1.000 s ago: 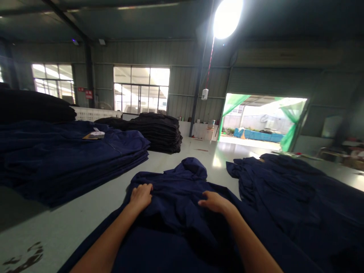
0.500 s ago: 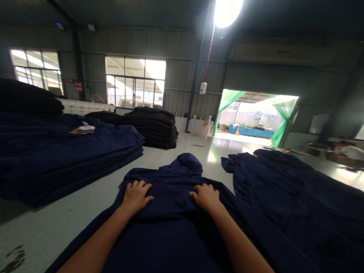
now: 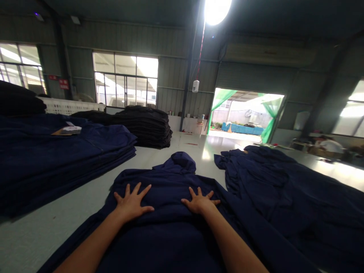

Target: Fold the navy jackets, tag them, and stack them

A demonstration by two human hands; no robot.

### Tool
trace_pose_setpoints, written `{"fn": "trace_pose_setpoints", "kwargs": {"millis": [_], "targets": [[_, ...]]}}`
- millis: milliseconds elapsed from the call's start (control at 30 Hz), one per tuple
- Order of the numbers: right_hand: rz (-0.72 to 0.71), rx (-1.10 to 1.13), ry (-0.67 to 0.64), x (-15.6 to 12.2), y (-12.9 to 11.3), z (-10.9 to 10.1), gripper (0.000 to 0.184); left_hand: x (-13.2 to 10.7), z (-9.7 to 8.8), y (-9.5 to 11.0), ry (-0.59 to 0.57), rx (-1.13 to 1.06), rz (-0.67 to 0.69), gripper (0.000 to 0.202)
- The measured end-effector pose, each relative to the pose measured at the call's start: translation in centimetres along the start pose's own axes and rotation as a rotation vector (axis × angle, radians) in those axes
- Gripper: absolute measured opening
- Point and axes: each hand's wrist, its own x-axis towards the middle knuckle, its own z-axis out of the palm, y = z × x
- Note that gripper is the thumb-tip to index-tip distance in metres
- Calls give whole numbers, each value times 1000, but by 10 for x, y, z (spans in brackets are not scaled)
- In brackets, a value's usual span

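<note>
A navy hooded jacket (image 3: 167, 235) lies spread on the table in front of me, its hood (image 3: 182, 162) pointing away and its sleeves running down both sides. My left hand (image 3: 131, 203) rests flat on the upper left of the jacket with the fingers spread. On the upper right, my right hand (image 3: 200, 201) also presses flat, fingers fanned out. Neither hand grips the cloth. Soft creases cross the fabric between and below the hands.
Left stands a stack of folded navy garments (image 3: 65, 159) with a tag (image 3: 68, 130) on top. Behind it is a black garment pile (image 3: 145, 127). Loose navy garments (image 3: 284, 189) heap on the right of the pale table (image 3: 31, 239). A person (image 3: 330, 146) is far right.
Both hands have gone from slightly curled fingers to fingers spread flat on the jacket. The view has shifted a little to the right.
</note>
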Motion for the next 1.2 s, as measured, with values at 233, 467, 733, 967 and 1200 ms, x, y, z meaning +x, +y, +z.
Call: {"fn": "trace_pose_setpoints", "kwargs": {"millis": [233,467,733,967,1200], "targets": [[-52,14,26,9,7,12,88,12,8,-13,-103,-40,1,88],[-58,50,45,29,-7,16,94,44,1,-28,-99,-8,46,80],[-290,-86,93,26,9,-17,62,68,-25,7,-26,187,52,88],[-293,-227,286,-12,86,-40,62,31,-4,141,-207,-171,575,54],[-54,-248,405,-68,140,-52,56,11,27,204,-371,-96,584,52]]}}
